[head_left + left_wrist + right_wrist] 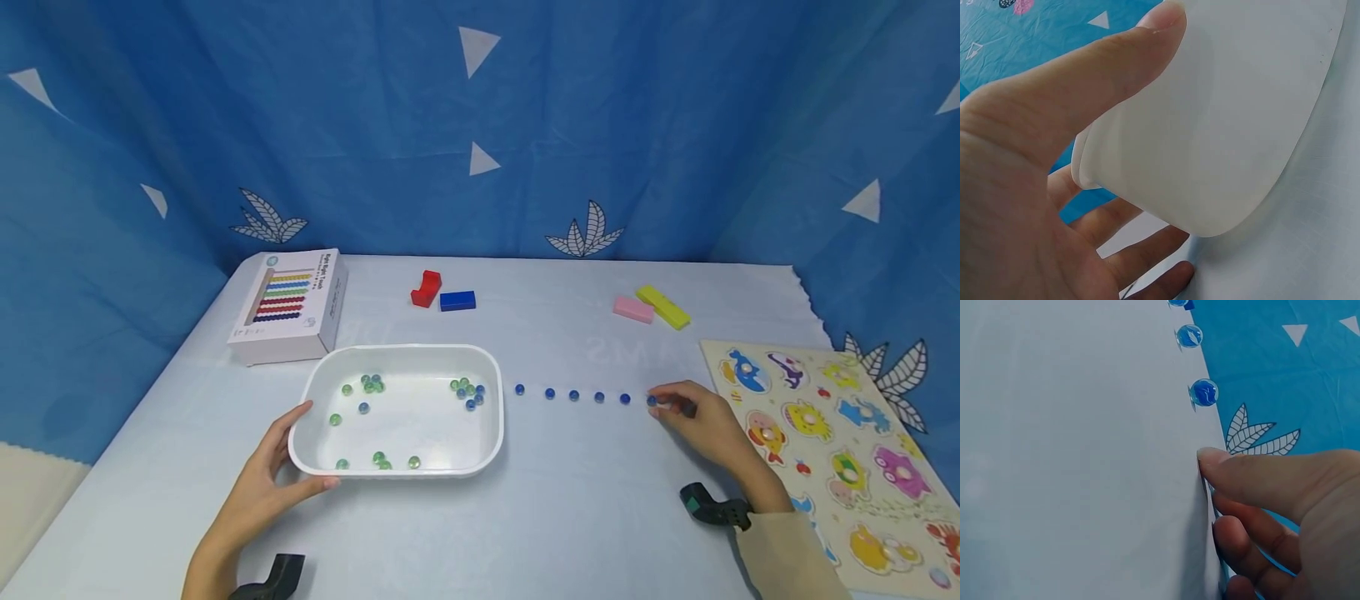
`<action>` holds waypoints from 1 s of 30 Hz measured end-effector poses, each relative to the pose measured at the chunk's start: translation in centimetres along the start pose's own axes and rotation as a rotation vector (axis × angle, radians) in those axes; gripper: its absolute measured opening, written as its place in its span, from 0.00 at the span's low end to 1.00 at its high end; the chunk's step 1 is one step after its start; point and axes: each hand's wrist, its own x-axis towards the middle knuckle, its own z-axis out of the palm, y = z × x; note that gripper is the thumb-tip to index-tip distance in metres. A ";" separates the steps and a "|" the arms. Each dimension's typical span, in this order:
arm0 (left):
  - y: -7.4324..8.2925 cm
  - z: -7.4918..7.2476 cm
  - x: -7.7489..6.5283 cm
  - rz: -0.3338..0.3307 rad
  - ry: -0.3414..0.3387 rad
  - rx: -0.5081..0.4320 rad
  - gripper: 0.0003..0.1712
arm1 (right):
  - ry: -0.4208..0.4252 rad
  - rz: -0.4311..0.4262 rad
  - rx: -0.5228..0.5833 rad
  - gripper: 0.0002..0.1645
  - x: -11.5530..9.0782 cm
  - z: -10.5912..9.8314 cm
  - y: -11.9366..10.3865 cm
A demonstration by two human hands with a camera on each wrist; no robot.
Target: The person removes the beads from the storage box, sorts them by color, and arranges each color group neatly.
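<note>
At the left end of the white plastic tray (405, 473), my left hand (258, 475) grips the corner, thumb along the front wall and fingers round the left side. Green and blue glass marbles (335, 419) lie scattered inside it. To the tray's right, several blue marbles (573, 396) form a spaced row on the table. My right hand (697, 421) pinches a blue marble (651, 401) between thumb and forefinger at the row's right end. That marble is hidden behind the thumb in the right wrist view, where row marbles (1204, 393) show beyond the fingertips.
A white boxed abacus toy (285, 308) stands behind the tray at left. Red (426, 289) and blue blocks (457, 301) lie at the back, with pink (633, 309) and yellow-green ones (663, 307) farther right. An animal puzzle board (817, 417) lies by my right forearm.
</note>
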 end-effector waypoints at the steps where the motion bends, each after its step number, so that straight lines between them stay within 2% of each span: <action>1: 0.0 0.0 0.0 0.001 0.001 0.007 0.57 | -0.004 0.006 0.000 0.12 0.0 -0.1 0.0; 15: 0.1 0.0 -0.1 0.018 0.021 -0.037 0.57 | -0.040 0.019 0.013 0.15 0.6 -0.5 -0.2; 23: 0.0 0.1 -0.1 0.018 0.020 -0.018 0.57 | -0.111 0.032 0.007 0.20 0.9 -1.4 -0.7; 26: 0.0 0.1 -0.2 0.029 0.023 -0.006 0.56 | -0.099 0.017 0.024 0.21 1.2 -1.8 -1.5; 30: -0.1 0.2 -0.1 0.054 0.047 -0.016 0.56 | -0.068 -0.041 0.068 0.20 2.3 -2.1 -4.0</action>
